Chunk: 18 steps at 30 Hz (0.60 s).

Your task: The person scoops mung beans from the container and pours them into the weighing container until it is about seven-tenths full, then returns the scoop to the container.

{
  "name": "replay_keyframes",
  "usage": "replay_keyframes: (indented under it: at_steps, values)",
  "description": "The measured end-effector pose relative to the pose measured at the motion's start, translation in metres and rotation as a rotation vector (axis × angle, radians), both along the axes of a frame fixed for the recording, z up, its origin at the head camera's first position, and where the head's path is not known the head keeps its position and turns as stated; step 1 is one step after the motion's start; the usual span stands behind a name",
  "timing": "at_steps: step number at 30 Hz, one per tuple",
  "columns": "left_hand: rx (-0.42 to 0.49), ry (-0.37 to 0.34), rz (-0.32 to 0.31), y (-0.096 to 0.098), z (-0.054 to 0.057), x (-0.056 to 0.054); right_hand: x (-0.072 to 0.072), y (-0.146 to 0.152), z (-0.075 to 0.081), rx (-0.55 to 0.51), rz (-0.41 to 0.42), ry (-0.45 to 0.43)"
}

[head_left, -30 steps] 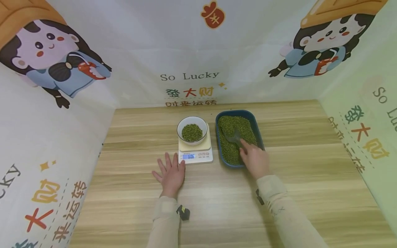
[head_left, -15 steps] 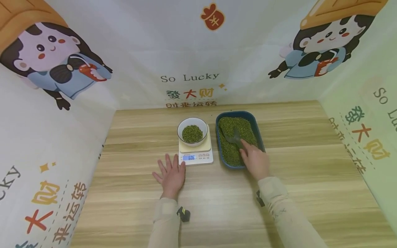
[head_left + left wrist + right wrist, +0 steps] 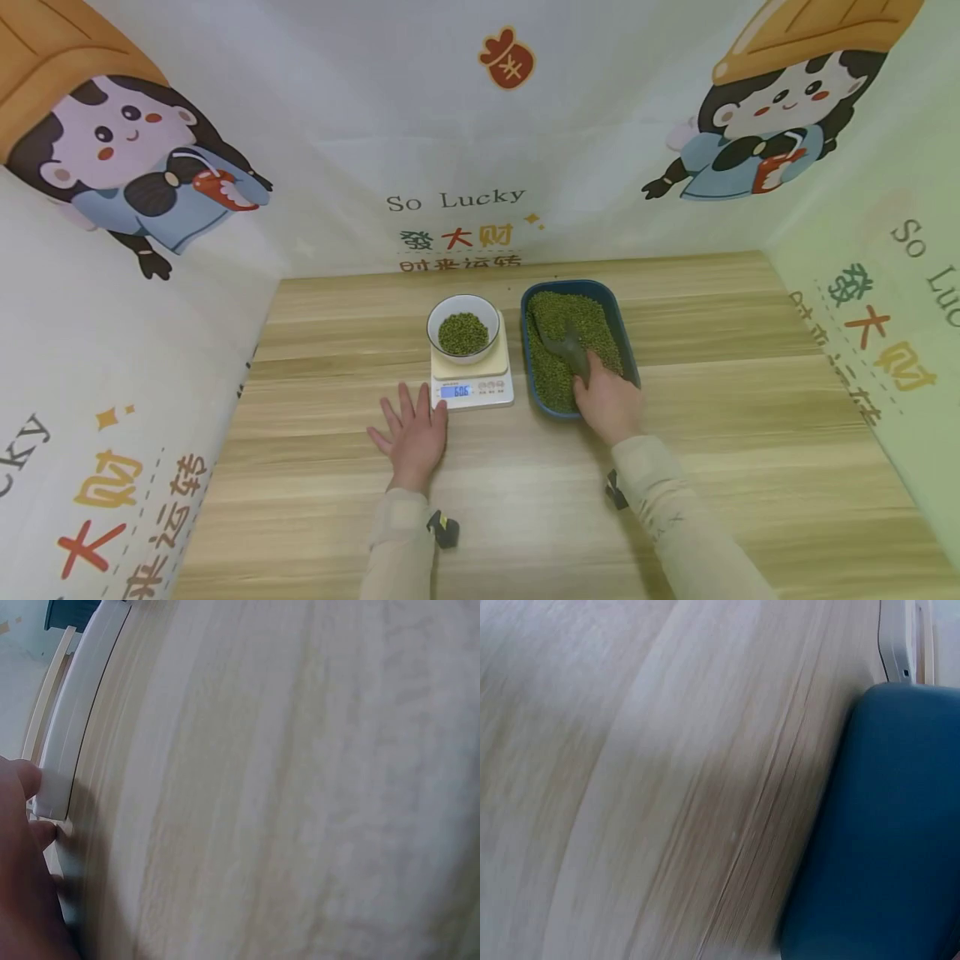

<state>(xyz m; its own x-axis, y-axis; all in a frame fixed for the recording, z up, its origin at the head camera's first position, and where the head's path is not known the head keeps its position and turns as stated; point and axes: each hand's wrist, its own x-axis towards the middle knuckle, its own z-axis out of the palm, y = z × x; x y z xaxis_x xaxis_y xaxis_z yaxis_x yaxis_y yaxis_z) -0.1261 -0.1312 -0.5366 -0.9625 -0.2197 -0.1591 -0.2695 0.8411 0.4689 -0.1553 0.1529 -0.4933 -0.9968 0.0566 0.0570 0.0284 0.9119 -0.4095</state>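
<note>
In the head view my right hand (image 3: 611,402) grips the handle of a dark scoop (image 3: 568,346), whose blade sits among green mung beans (image 3: 555,387) in a blue tub (image 3: 633,375). My left hand (image 3: 416,442) lies on the table with fingers spread, its thumb against the front left corner of a white kitchen scale (image 3: 491,400). On the scale stands a white bowl (image 3: 444,312) holding some of the same beans; the display reads about 606. The left wrist view shows the scale's side (image 3: 86,697) by the fingers. The right wrist view holds the tub's wall (image 3: 885,825), but no hand.
A wood-grain table (image 3: 525,492) carries everything. Printed cloth walls (image 3: 345,158) close off the back and both sides. The tub stands just right of the scale with a narrow gap between them. A few specks lie behind the tub.
The head view has tilted slightly, so everything sits lower in it. My right hand has shifted a little left and toward me with the scoop in the beans. My left hand stays put.
</note>
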Motion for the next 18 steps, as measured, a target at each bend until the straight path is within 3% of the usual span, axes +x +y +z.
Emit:
replay_keyframes:
  at_steps: [10,18]
  values:
    - [0.008,0.024,-0.002,0.0015,0.0,-0.0017,-0.0016,-0.0049,-0.0027,0.029,-0.065,0.013]
    - [-0.025,0.029,0.007,0.0024,-0.0013,0.0003,-0.0008,-0.0076,-0.0057,0.056,-0.07,-0.016]
